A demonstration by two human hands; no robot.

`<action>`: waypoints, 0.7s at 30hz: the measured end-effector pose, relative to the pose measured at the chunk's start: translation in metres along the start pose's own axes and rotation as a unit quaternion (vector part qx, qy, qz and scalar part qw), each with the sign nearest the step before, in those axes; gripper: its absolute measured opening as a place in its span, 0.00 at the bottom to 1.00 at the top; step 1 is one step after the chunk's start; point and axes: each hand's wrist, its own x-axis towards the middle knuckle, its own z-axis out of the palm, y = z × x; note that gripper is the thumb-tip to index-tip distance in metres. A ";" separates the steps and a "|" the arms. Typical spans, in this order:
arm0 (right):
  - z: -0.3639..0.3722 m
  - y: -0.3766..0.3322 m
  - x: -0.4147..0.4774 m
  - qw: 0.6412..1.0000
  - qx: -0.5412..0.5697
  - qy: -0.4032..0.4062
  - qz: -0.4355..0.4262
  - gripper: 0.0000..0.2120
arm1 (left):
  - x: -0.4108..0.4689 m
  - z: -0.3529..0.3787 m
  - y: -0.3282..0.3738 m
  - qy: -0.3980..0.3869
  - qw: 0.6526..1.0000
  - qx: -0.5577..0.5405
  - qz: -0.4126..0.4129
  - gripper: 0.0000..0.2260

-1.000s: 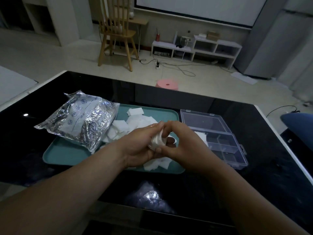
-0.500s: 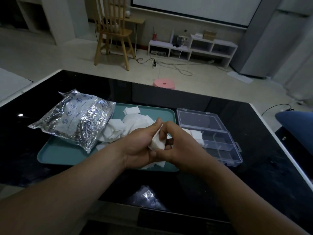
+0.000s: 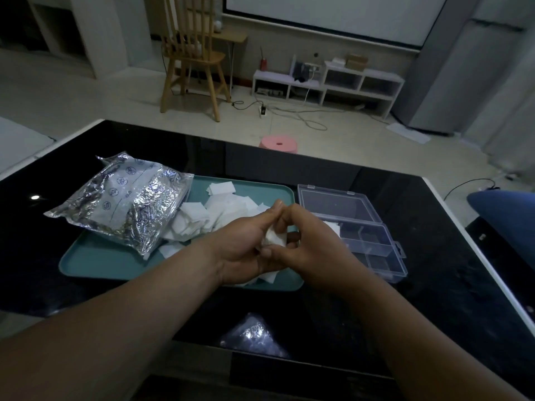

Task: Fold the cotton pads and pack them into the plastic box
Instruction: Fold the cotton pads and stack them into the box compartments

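Observation:
My left hand [image 3: 246,244] and my right hand [image 3: 312,241] meet over the right part of the teal tray [image 3: 95,261], and both pinch one white cotton pad [image 3: 273,238] folded small between the fingertips. Several loose white cotton pads [image 3: 220,209] lie in a heap on the tray behind and under my hands. The clear plastic box [image 3: 376,244] stands open just right of the tray, its lid [image 3: 333,204] laid back. A white pad [image 3: 333,227] shows in its near-left compartment, partly hidden by my right hand.
A crinkled silver foil bag [image 3: 124,209] lies across the tray's left half. The black glossy table [image 3: 434,285] has a white edge on the right. Beyond it are a pink stool [image 3: 279,143], a wooden chair [image 3: 192,59] and floor cables [image 3: 301,114].
The pad between my fingers has gone from a raised flap to a tighter, smaller fold. Both hands have stayed over the tray's right end.

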 end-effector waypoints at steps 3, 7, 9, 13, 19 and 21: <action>-0.008 0.002 0.004 1.000 -0.020 -0.016 -0.010 0.18 | 0.001 -0.001 0.001 0.006 0.999 0.031 0.004 0.25; -0.009 -0.001 0.003 0.999 -0.045 -0.015 -0.025 0.18 | -0.003 0.003 0.003 0.006 0.999 0.030 0.012 0.24; -0.009 -0.002 0.003 0.999 -0.038 -0.017 -0.022 0.18 | -0.004 0.003 0.004 0.006 1.000 0.015 0.012 0.22; -0.010 -0.002 0.002 0.998 -0.053 -0.019 -0.030 0.18 | -0.006 0.005 0.006 0.010 1.000 -0.001 0.006 0.18; -0.001 -0.001 0.000 0.996 -0.078 -0.011 -0.043 0.17 | -0.006 -0.004 0.006 0.010 1.000 -0.026 -0.008 0.18; 0.003 -0.002 0.002 0.996 -0.084 0.029 -0.032 0.16 | -0.002 -0.007 0.008 0.031 0.998 -0.046 -0.012 0.22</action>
